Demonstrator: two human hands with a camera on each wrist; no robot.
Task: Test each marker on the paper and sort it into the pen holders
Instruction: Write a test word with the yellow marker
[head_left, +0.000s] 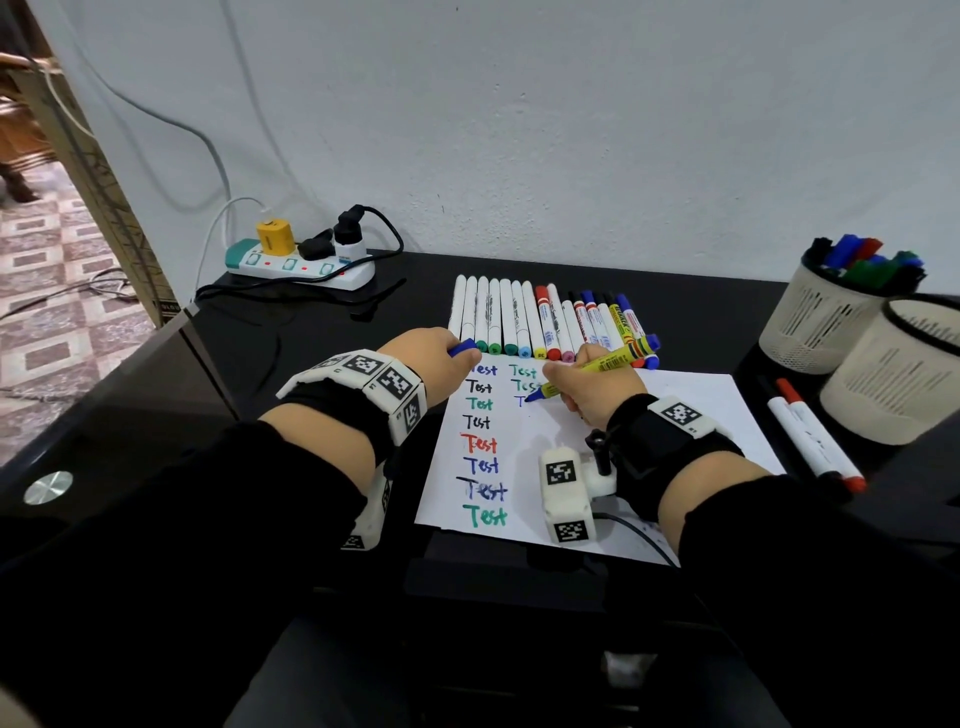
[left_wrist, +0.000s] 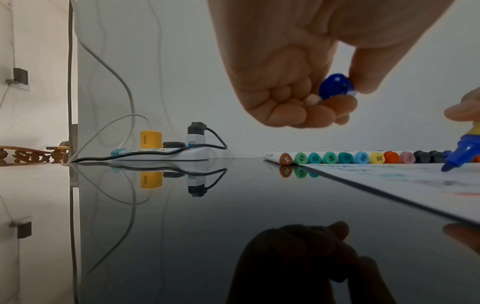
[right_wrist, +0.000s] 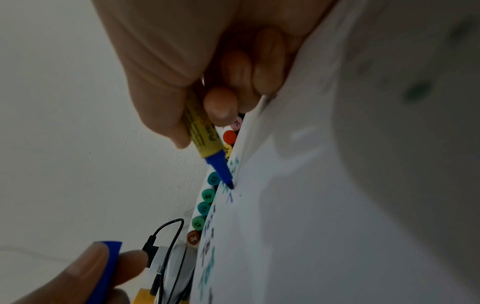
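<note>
My right hand (head_left: 587, 384) grips a yellow marker (head_left: 608, 364) with a blue tip (right_wrist: 223, 174). The tip touches the white paper (head_left: 649, 415), where a blue "T" stands under two green "Test" words. My left hand (head_left: 447, 353) pinches the marker's blue cap (left_wrist: 335, 86) between thumb and fingers at the paper's top left corner, just above the table. A row of several capped markers (head_left: 519, 322) lies behind the paper. Two cream mesh pen holders stand at the right: the far holder (head_left: 815, 322) contains several markers, the near holder (head_left: 893, 384) shows none from here.
Two white markers with red and black caps (head_left: 815, 436) lie on the black table (head_left: 291, 364) between the paper and the holders. A power strip (head_left: 301, 265) with plugs and cables sits at the back left. The wall runs close behind.
</note>
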